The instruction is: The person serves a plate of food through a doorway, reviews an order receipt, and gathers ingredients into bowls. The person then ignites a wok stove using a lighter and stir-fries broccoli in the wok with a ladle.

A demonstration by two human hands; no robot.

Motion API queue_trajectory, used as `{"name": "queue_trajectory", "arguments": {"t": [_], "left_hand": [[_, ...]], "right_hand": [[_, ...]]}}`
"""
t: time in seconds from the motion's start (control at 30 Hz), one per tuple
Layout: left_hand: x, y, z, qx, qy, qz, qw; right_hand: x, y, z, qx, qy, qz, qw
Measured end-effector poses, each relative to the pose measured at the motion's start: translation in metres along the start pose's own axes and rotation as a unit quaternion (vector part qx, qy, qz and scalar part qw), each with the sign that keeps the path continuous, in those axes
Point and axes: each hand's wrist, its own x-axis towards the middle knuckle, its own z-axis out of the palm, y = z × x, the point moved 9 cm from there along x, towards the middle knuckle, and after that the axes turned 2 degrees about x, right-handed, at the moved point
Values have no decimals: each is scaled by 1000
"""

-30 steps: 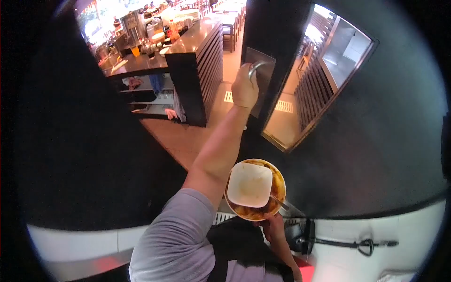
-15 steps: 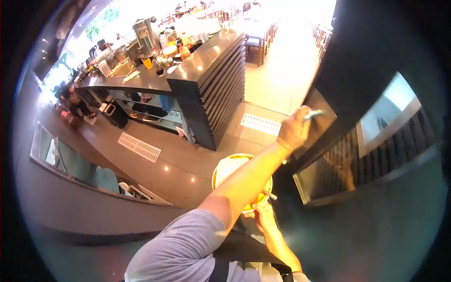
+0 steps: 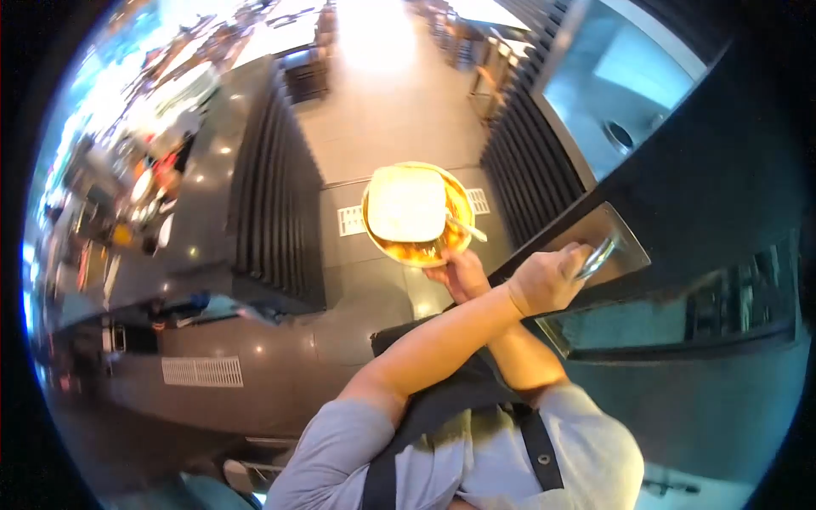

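Note:
My left hand (image 3: pixel 551 276) reaches across to the right and is closed around a shiny metal door handle (image 3: pixel 600 257). The handle sits on a metal plate on a dark door (image 3: pixel 705 178). Under the left forearm crosses my right arm, and my right hand (image 3: pixel 461 274) grips the near rim of a round bowl (image 3: pixel 467 197). Reddish-brown food (image 3: pixel 418 252) shows inside the bowl. A pale, rounded-square item (image 3: pixel 406 204), too bright to identify, covers much of it. From the bowl's right side sticks a utensil handle (image 3: pixel 470 228); its other end is hidden.
To the left stands a dark slatted counter (image 3: pixel 276 187) with bottles and containers on top. A tiled passage (image 3: pixel 399 119) leads ahead past chairs and tables. Floor grates (image 3: pixel 202 371) lie in the tiles. A window (image 3: pixel 625 81) is set at the upper right.
My view has turned right, so the counter now lies further left. The bowl shows more fully, no longer behind my left forearm. My left hand stays on the handle.

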Motion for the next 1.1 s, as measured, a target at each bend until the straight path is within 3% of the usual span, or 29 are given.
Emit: {"name": "queue_trajectory", "arguments": {"t": [0.07, 0.2, 0.27, 0.33, 0.37, 0.4, 0.43, 0.47, 0.5, 0.57, 0.6, 0.63, 0.67, 0.7, 0.73, 0.77, 0.8, 0.93, 1.0, 1.1], "left_hand": [[-5, -13, 8, -30, -31, -22, 999], [-1, -45, 25, -33, -278, -36, 959], [-6, -68, 25, -138, -335, -53, 931], [-26, -151, 22, -385, -346, -230, 824], [-10, -188, -21, -343, -254, -42, 903], [-15, -245, -64, -275, -212, -251, 903], [-28, -288, -114, -195, -124, -315, 921], [-53, -316, -162, -221, -80, -416, 878], [-80, -340, -213, -181, 8, -439, 880], [-177, -356, -288, -80, 100, -582, 803], [-236, -358, -315, 18, 83, -628, 774], [-292, -342, -332, 90, 70, -721, 683], [-383, -322, -347, 164, -16, -726, 668], [-442, -278, -352, 185, -34, -808, 558], [-487, -235, -352, 235, -152, -812, 511], [-550, -197, -346, 231, -328, -798, 449], [-597, -159, -337, 218, -350, -750, 517], [-595, -86, -312, 144, -337, -800, 474], [-572, -95, -302, 132, -336, -793, 492], [-532, -170, -302, 139, -333, -730, 580]], "right_hand": [[41, -33, 4, 26, 29, -45, 998], [136, -80, -22, 47, 107, -120, 986], [183, -102, -47, 73, 143, -167, 973], [240, -123, -85, 78, 155, -178, 969], [261, -141, -94, 96, 183, -204, 957], [279, -156, -106, 116, 211, -226, 944], [303, -176, -123, 136, 207, -260, 933], [322, -196, -142, 157, 205, -292, 921], [340, -215, -164, 145, 232, -289, 917], [353, -256, -207, 122, 262, -300, 909], [360, -276, -229, 112, 264, -312, 906], [362, -294, -247, 110, 285, -318, 898], [358, -309, -263, 110, 309, -324, 887], [352, -324, -276, 107, 323, -340, 877], [351, -339, -291, 106, 324, -351, 872], [347, -346, -313, 111, 330, -350, 870], [344, -361, -331, 117, 326, -352, 869], [327, -402, -388, 90, 390, -378, 835], [311, -416, -406, 89, 436, -398, 802], [295, -430, -444, 101, 458, -389, 793]]}}
